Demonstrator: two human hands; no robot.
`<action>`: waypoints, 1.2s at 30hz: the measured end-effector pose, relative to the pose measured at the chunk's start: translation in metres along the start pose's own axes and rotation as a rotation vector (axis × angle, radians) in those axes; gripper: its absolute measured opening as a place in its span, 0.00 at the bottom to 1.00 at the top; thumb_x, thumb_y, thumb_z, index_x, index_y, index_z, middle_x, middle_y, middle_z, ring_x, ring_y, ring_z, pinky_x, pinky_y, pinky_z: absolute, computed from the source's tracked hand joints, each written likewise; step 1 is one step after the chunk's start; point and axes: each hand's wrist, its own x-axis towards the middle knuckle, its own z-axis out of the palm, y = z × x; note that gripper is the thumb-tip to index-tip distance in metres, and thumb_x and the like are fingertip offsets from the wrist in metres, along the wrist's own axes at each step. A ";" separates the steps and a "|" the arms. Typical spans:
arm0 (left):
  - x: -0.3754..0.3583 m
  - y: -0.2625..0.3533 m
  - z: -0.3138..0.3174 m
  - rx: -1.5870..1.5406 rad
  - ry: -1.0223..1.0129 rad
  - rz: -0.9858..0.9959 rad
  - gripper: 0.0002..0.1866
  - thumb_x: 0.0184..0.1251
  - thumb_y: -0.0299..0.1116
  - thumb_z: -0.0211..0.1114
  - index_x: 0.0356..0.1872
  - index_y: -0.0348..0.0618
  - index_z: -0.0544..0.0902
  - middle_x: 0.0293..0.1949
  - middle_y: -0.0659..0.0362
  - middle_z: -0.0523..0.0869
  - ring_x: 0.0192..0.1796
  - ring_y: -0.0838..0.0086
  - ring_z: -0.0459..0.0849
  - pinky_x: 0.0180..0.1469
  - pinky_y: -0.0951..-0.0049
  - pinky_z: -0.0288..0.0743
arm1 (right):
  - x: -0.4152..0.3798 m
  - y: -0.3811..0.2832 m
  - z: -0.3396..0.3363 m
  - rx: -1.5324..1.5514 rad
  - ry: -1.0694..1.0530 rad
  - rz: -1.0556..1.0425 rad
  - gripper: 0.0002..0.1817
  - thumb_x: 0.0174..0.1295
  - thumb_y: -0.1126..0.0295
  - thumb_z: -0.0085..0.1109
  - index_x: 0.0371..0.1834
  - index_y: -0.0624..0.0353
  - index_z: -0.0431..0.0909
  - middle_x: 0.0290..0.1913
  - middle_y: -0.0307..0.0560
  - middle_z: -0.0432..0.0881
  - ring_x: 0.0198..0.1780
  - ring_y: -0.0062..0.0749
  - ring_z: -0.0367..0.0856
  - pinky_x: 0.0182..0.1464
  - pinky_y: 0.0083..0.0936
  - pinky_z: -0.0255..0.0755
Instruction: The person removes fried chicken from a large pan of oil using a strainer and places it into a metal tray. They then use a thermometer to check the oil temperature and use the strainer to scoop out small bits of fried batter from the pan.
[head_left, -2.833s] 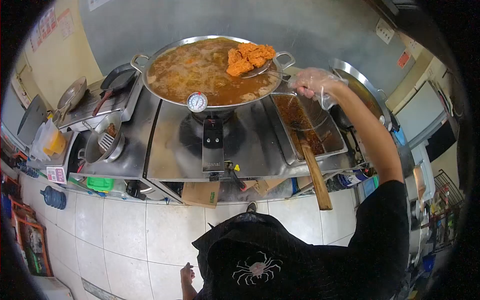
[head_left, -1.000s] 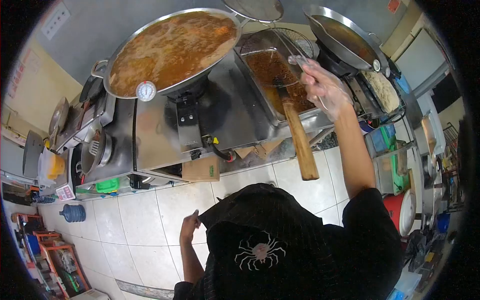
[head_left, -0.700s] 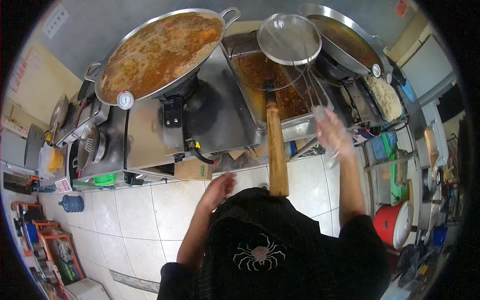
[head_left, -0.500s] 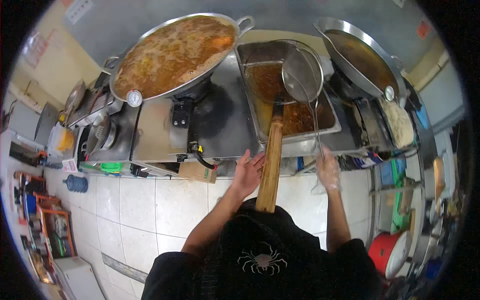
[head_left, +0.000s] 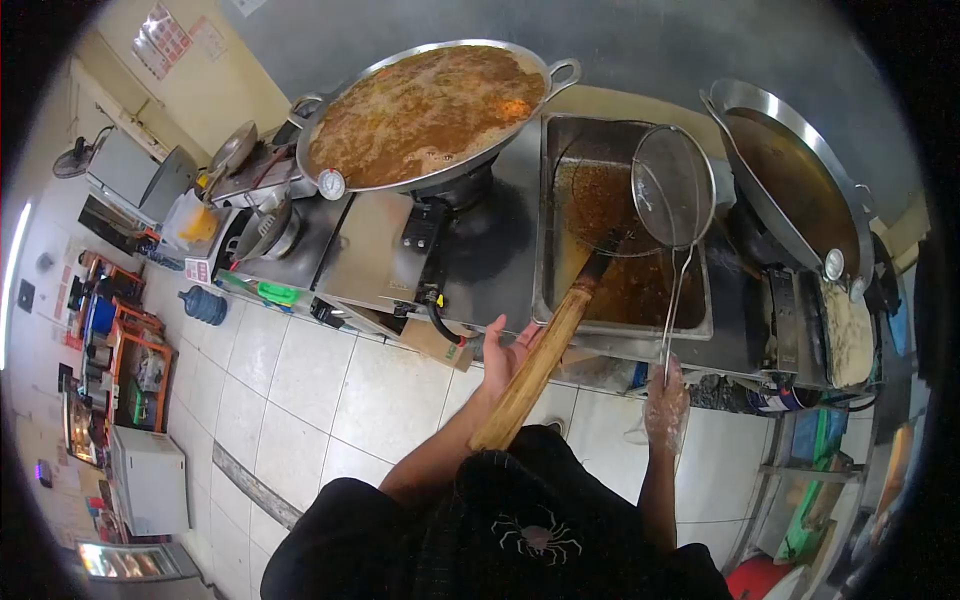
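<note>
A thin clear plastic glove covers my right hand (head_left: 665,405), which is closed around the metal handle of a round mesh strainer (head_left: 673,188). The strainer sits over a rectangular metal tray (head_left: 625,328) with brown oily liquid and dark crumbs in it. A thick wooden handle (head_left: 535,368), dark at its far end, slants from the tray to the front of my black shirt. It belongs to a wide wire skimmer, largely hidden by the strainer. Beside and partly behind this handle is my bare left hand (head_left: 507,352), thumb up and fingers spread.
A large wok (head_left: 425,115) of bubbling brown oil stands left of the tray, with a dial thermometer (head_left: 331,183) at its rim. Another wok (head_left: 790,170) with dark oil and a thermometer is on the right. A small pan (head_left: 268,232) sits far left.
My view has turned, so the stove and woks appear farther right and lower. The wooden handle slants more. My right hand keeps hold of the strainer; my left stays beside the wooden handle.
</note>
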 end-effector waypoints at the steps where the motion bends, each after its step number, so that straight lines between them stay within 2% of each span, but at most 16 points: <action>1: -0.004 0.004 -0.003 0.002 0.001 0.004 0.32 0.57 0.60 0.55 0.51 0.44 0.69 0.52 0.48 0.76 0.51 0.54 0.77 0.54 0.58 0.71 | -0.003 0.000 0.004 0.071 0.132 -0.067 0.19 0.68 0.63 0.43 0.56 0.64 0.68 0.46 0.63 0.76 0.48 0.49 0.78 0.46 0.39 0.72; 5: -0.017 0.026 -0.027 0.084 0.017 -0.067 0.32 0.61 0.61 0.53 0.55 0.43 0.70 0.53 0.49 0.76 0.53 0.57 0.75 0.55 0.59 0.70 | -0.014 0.020 0.022 0.005 0.377 -0.372 0.21 0.69 0.61 0.42 0.58 0.64 0.67 0.36 0.60 0.80 0.38 0.48 0.80 0.39 0.38 0.71; 7: -0.033 0.040 -0.037 0.151 0.009 -0.113 0.33 0.62 0.61 0.51 0.57 0.43 0.70 0.53 0.49 0.76 0.55 0.59 0.75 0.56 0.59 0.69 | -0.025 -0.007 0.010 0.154 0.296 -0.206 0.21 0.69 0.61 0.42 0.58 0.65 0.68 0.35 0.60 0.80 0.37 0.49 0.80 0.38 0.37 0.71; 9: -0.062 0.060 -0.051 1.015 0.137 -0.076 0.33 0.66 0.60 0.49 0.62 0.44 0.68 0.59 0.54 0.74 0.53 0.63 0.76 0.55 0.59 0.70 | -0.035 -0.037 -0.013 0.407 0.058 0.185 0.20 0.69 0.62 0.44 0.56 0.66 0.69 0.37 0.62 0.79 0.39 0.50 0.80 0.40 0.36 0.71; 12: -0.104 0.088 -0.093 1.804 0.094 -0.185 0.36 0.64 0.61 0.52 0.61 0.41 0.70 0.55 0.52 0.78 0.54 0.67 0.76 0.58 0.66 0.67 | -0.028 -0.013 -0.004 0.193 0.248 0.015 0.20 0.69 0.62 0.45 0.56 0.66 0.70 0.37 0.63 0.79 0.39 0.52 0.79 0.41 0.37 0.71; 14: -0.128 0.092 -0.139 2.132 0.047 -0.282 0.41 0.62 0.66 0.46 0.59 0.36 0.72 0.52 0.41 0.78 0.55 0.54 0.76 0.59 0.65 0.67 | -0.020 -0.011 -0.001 0.141 0.348 -0.100 0.20 0.69 0.60 0.42 0.58 0.60 0.67 0.31 0.56 0.79 0.34 0.47 0.78 0.40 0.37 0.71; 15: -0.149 0.089 -0.080 2.175 0.164 -0.550 0.43 0.61 0.69 0.42 0.57 0.34 0.73 0.53 0.39 0.76 0.57 0.49 0.74 0.60 0.62 0.66 | -0.017 -0.021 -0.009 0.124 0.341 -0.079 0.20 0.69 0.59 0.42 0.58 0.59 0.68 0.31 0.56 0.79 0.34 0.48 0.79 0.39 0.39 0.70; 16: -0.154 0.087 -0.110 2.060 0.263 -0.801 0.43 0.62 0.69 0.40 0.57 0.36 0.73 0.55 0.41 0.75 0.58 0.50 0.73 0.61 0.62 0.64 | -0.017 -0.032 -0.022 0.104 0.335 -0.056 0.20 0.69 0.59 0.42 0.58 0.58 0.68 0.30 0.56 0.79 0.34 0.50 0.79 0.39 0.41 0.70; 17: -0.163 0.087 -0.120 2.049 0.117 -0.795 0.40 0.65 0.66 0.38 0.57 0.38 0.74 0.55 0.42 0.76 0.58 0.50 0.73 0.61 0.61 0.64 | -0.014 -0.055 -0.044 0.067 0.291 -0.081 0.21 0.69 0.59 0.43 0.60 0.58 0.66 0.31 0.58 0.79 0.34 0.49 0.79 0.38 0.41 0.70; 21: -0.184 0.100 -0.157 2.169 -0.056 -0.427 0.25 0.71 0.49 0.45 0.60 0.45 0.72 0.49 0.49 0.82 0.47 0.61 0.82 0.53 0.62 0.72 | 0.026 -0.140 -0.117 0.031 0.292 -0.205 0.16 0.70 0.62 0.38 0.52 0.61 0.69 0.29 0.62 0.76 0.30 0.56 0.77 0.33 0.46 0.67; 24: -0.206 0.126 -0.121 1.917 0.011 -0.338 0.26 0.69 0.52 0.47 0.45 0.40 0.82 0.46 0.46 0.83 0.51 0.62 0.81 0.55 0.68 0.71 | 0.079 -0.177 -0.147 -0.398 0.503 -0.497 0.16 0.69 0.63 0.40 0.55 0.56 0.68 0.34 0.68 0.76 0.38 0.63 0.75 0.39 0.51 0.69; 26: -0.216 0.144 -0.137 1.746 0.065 -0.030 0.22 0.67 0.48 0.54 0.36 0.37 0.85 0.36 0.50 0.86 0.41 0.72 0.84 0.46 0.73 0.75 | 0.116 -0.225 -0.166 -0.488 0.329 -0.428 0.18 0.66 0.63 0.44 0.57 0.56 0.66 0.40 0.67 0.76 0.43 0.61 0.75 0.43 0.51 0.69; 27: -0.220 0.151 -0.137 1.687 0.273 -0.041 0.23 0.66 0.49 0.55 0.27 0.37 0.85 0.24 0.56 0.85 0.30 0.75 0.82 0.37 0.74 0.74 | 0.135 -0.242 -0.168 -0.554 0.334 -0.471 0.18 0.65 0.64 0.45 0.56 0.56 0.66 0.42 0.67 0.76 0.44 0.60 0.75 0.45 0.51 0.69; 30: -0.236 0.174 -0.182 1.660 0.638 0.089 0.27 0.66 0.51 0.55 0.19 0.36 0.82 0.15 0.58 0.80 0.23 0.75 0.79 0.31 0.73 0.72 | 0.193 -0.290 -0.167 -0.722 0.232 -0.557 0.17 0.62 0.67 0.42 0.54 0.59 0.66 0.45 0.66 0.76 0.48 0.60 0.75 0.49 0.50 0.68; 34: -0.273 0.175 -0.275 1.355 0.894 0.235 0.31 0.66 0.54 0.54 0.10 0.37 0.76 0.12 0.57 0.76 0.18 0.73 0.75 0.28 0.70 0.71 | 0.230 -0.331 -0.152 -0.825 0.144 -0.524 0.19 0.61 0.68 0.40 0.54 0.64 0.65 0.48 0.67 0.76 0.52 0.58 0.74 0.52 0.46 0.68; 36: -0.296 0.159 -0.339 1.216 1.148 0.156 0.27 0.65 0.51 0.55 0.16 0.36 0.81 0.12 0.55 0.77 0.18 0.72 0.76 0.27 0.69 0.71 | 0.243 -0.323 -0.144 -0.702 0.152 -0.544 0.18 0.66 0.63 0.39 0.50 0.65 0.69 0.53 0.65 0.73 0.55 0.59 0.71 0.55 0.46 0.66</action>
